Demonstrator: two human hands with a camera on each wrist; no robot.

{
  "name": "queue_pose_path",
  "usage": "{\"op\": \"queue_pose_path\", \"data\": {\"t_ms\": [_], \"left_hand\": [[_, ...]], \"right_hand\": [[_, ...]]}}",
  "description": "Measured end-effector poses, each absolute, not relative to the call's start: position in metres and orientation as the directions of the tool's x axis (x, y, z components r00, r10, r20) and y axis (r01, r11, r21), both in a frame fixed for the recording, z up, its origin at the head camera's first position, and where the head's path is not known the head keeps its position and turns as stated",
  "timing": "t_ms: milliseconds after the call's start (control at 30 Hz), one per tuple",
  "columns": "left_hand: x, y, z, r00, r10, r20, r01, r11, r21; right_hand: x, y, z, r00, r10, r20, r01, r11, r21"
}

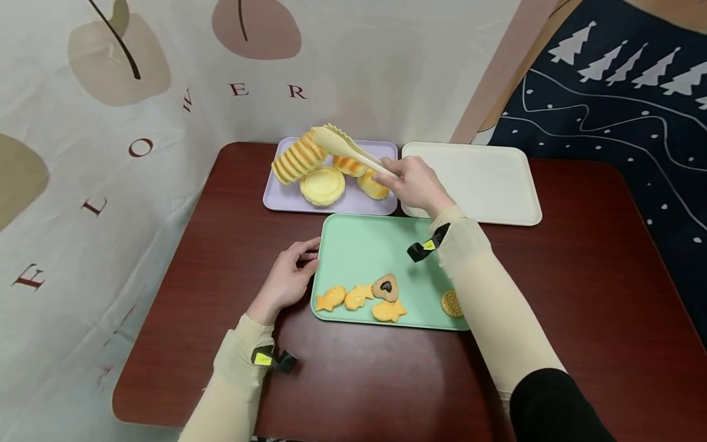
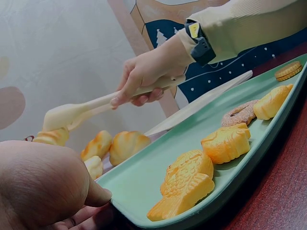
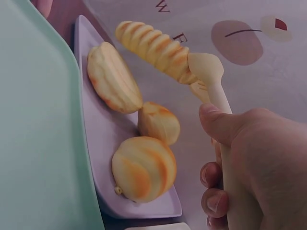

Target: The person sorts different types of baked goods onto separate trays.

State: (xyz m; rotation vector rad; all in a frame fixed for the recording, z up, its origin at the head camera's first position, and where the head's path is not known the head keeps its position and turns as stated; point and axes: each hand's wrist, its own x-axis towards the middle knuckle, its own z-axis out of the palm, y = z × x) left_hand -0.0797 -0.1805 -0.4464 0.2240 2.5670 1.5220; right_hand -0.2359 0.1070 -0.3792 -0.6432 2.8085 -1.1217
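My right hand [image 1: 415, 182] grips a pair of cream serving tongs [image 3: 207, 69]. Their tips pinch one end of a long ridged bread roll [image 3: 153, 50], which is raised over the lilac tray [image 3: 88, 124]. A round flat bun [image 1: 323, 186] and two smaller glazed buns [image 3: 144, 168] lie on that tray. At the left edge of the green tray [image 1: 381, 245] rests my left hand [image 1: 288, 279], thumb and fingers at its rim. Along the near side of this tray lie several fish-shaped pastries [image 2: 184, 184], a heart-shaped cookie [image 1: 385, 286] and a round biscuit [image 1: 451, 303].
A cream tray [image 1: 475, 178] stands right of the lilac one, partly behind my right forearm. All three trays sit close together on the dark red table [image 1: 221, 258]. A printed curtain [image 1: 353, 80] hangs behind, and someone in a dark tree-patterned garment [image 1: 613, 123] is at the far right.
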Motion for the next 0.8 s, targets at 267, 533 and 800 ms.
{"op": "queue_pose_path", "data": {"t_ms": [267, 533, 800], "left_hand": [[-0.081, -0.181, -0.445, -0.978, 0.201, -0.049, 0.054, 0.48, 0.876], [-0.08, -0.18, -0.445, -0.979, 0.2, -0.044, 0.058, 0.476, 0.878], [-0.08, -0.18, -0.446, -0.978, 0.205, -0.047, 0.057, 0.475, 0.878]], "right_hand": [[-0.246, 0.099, -0.383, -0.926, -0.375, 0.053, -0.309, 0.668, -0.677], [-0.251, 0.095, -0.386, -0.93, -0.364, 0.04, -0.295, 0.68, -0.671], [-0.254, 0.089, -0.39, -0.924, -0.381, 0.011, -0.29, 0.683, -0.67]]}}
